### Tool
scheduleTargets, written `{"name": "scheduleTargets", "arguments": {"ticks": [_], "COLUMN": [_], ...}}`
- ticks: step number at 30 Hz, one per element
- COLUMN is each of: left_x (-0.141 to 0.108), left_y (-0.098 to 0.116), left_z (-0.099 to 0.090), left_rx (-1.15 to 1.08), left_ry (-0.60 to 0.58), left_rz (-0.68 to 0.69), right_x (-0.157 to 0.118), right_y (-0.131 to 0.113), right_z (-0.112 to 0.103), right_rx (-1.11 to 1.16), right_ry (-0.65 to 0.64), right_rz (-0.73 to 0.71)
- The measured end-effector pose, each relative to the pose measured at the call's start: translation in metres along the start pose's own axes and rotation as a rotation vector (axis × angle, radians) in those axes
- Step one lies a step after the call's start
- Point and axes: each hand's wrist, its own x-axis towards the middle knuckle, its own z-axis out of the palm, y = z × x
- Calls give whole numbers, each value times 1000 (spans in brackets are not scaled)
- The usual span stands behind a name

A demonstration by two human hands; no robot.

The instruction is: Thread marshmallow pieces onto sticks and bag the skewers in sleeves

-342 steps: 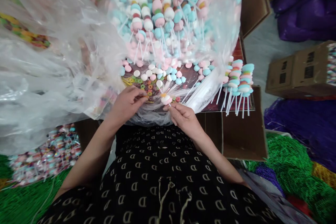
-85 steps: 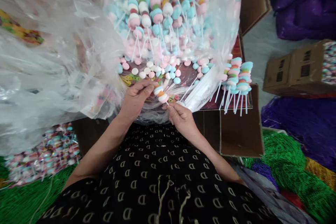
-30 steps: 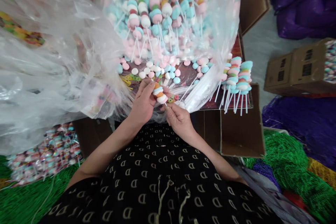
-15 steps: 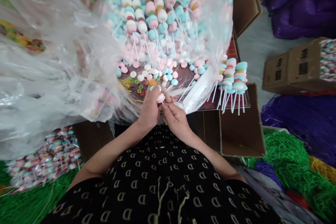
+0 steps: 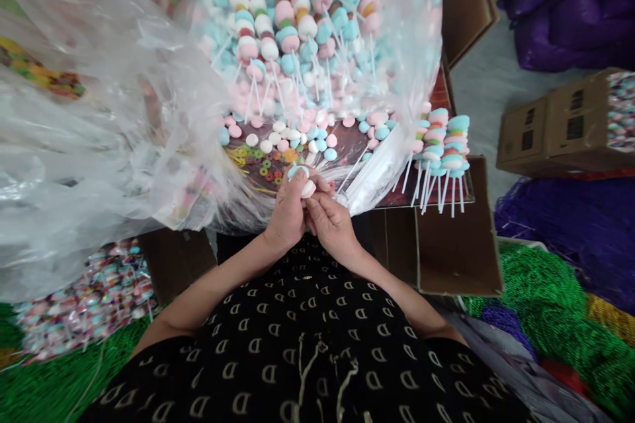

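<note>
Just over the table's near edge, my left hand (image 5: 286, 210) has its thumb and fingers closed round a short marshmallow skewer. Pale blue and white show at the top of the skewer, and a pink-white marshmallow (image 5: 308, 190) faces me lower down. Pressed close beside it, my right hand (image 5: 329, 217) pinches at the skewer's lower end; the stick itself is mostly hidden by the fingers. Beyond the hands lie loose pink, white and blue marshmallows (image 5: 278, 139) and coloured gummy rings (image 5: 268, 164).
A clear plastic bag (image 5: 417, 26) holds many marshmallow skewers behind. Finished skewers (image 5: 454, 145) overhang the table's right edge, near a bundle of white sticks (image 5: 370, 178). Large plastic bags (image 5: 99, 145) cover the left. An open cardboard box (image 5: 456, 244) stands below right.
My left hand has shifted slightly right and down, its thumb now lying across the marshmallows. My right hand stays nearly in place, still pinching the skewer's lower end.
</note>
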Motion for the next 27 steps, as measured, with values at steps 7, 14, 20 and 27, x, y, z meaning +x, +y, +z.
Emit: {"name": "scheduleTargets", "arguments": {"ticks": [7, 14, 20, 27], "left_x": [15, 12, 10, 59], "left_y": [27, 12, 3, 18], "left_z": [-8, 0, -4, -8], "left_rx": [-81, -9, 61, 753], "left_ry": [118, 137, 25, -92], "left_rz": [90, -14, -1, 322], "right_x": [-4, -6, -2, 11], "right_y": [1, 2, 0, -9], "right_z": [1, -1, -3, -47], "right_rx": [-21, -19, 29, 98], "right_ry": [-66, -47, -18, 260], "right_rz": [-5, 6, -3, 22]}}
